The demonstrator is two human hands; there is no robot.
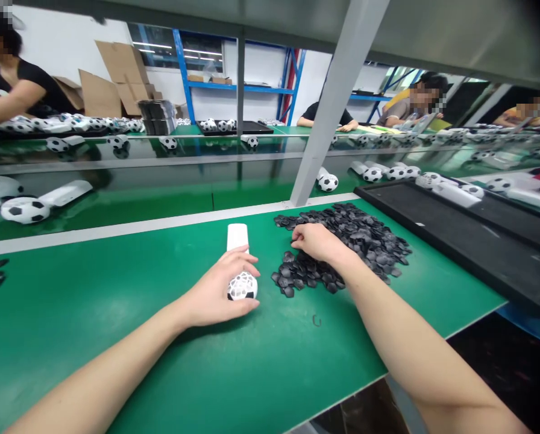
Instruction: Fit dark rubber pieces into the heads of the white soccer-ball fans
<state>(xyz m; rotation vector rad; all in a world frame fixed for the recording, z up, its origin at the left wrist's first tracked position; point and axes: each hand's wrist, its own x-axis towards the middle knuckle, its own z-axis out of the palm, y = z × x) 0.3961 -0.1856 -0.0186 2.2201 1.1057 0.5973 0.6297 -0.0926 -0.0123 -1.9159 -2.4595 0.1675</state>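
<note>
One white plastic fan with ball-shaped grille head (240, 274) lain on green table mat (116, 313), long axis running away from viewer, head nearest. Head cupped by left hand (218, 289), fingers curled. One heap of small black pentagon pieces (355, 238) touched by right hand (315, 242), fingertips pinched; piece held cannot be told.

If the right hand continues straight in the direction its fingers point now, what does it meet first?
The right hand already rests on the pile of small black pieces, fingers pointing left. Going on, it would probably cross the pile's left edge, then reach the white handle of the ball-shaped piece held by the left hand; depth is unclear.
</note>
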